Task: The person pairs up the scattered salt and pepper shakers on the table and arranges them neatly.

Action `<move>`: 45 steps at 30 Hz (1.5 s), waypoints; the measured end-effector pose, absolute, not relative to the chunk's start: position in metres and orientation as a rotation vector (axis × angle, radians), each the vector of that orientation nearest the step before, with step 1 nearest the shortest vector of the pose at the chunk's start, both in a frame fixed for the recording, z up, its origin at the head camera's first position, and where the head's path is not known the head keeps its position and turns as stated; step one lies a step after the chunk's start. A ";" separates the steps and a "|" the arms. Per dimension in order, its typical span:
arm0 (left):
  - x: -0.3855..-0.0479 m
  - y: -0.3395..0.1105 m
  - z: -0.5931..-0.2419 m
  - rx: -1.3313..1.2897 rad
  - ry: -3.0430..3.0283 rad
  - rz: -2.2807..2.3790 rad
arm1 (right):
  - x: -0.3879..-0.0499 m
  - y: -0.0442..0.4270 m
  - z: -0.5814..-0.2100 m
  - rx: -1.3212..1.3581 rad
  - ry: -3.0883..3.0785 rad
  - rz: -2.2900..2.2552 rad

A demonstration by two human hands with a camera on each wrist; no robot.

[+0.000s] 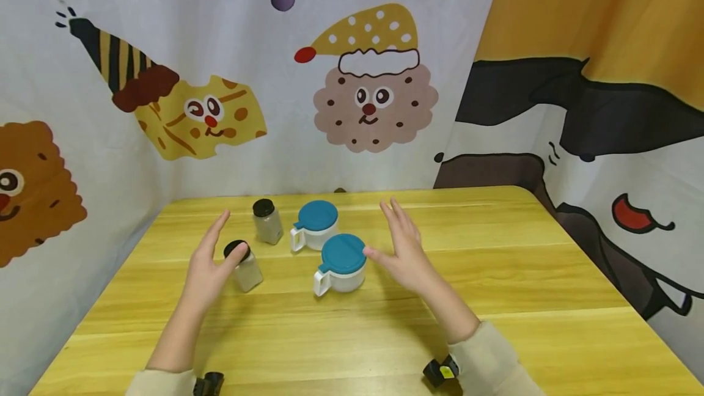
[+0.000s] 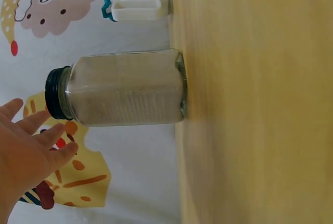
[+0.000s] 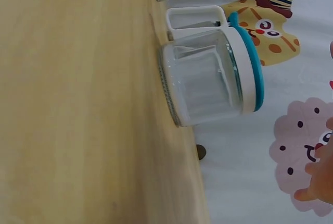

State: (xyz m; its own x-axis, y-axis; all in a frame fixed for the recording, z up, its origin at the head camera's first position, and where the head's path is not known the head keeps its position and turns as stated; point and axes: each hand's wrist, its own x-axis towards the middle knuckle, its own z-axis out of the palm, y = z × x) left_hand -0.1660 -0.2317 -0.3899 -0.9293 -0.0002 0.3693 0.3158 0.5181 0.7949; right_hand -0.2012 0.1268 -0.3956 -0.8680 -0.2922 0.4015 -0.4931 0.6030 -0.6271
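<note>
My left hand [image 1: 208,267] hovers over the front glass jar [image 1: 249,275], fingers spread. In the head view its thumb overlaps the jar's black lid; contact cannot be told. The left wrist view shows the jar upright, with pale contents. Behind it stands a second black-lidded jar [image 1: 268,226]. My right hand [image 1: 406,255] is raised with fingers extended, its thumb close to the blue lid of the front seasoning pot [image 1: 344,255]. This pot has a clear body and a white handle pointing left. A matching pot [image 1: 317,217] stands just behind it.
All the containers stand on a wood-grain table [image 1: 522,274]. A white curtain [image 1: 231,11] printed with cartoon food hangs along the table's far edge and around the sides.
</note>
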 end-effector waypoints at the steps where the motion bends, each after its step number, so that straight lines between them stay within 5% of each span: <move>1: -0.166 -0.233 -0.391 -0.267 -2.434 -1.382 | -0.201 0.126 -0.397 0.643 -2.582 1.129; 45: -0.177 -0.260 -0.415 -0.494 -2.475 -1.730 | -0.205 0.108 -0.437 0.768 -2.640 1.669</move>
State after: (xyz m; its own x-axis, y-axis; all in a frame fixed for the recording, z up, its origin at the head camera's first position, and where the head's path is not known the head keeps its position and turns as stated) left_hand -0.1767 -0.2604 -0.4154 -0.9446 0.2146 0.2485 0.3070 0.3093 0.9000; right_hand -0.2045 0.1084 -0.4374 -0.8832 -0.4303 0.1862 -0.3527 0.3480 -0.8686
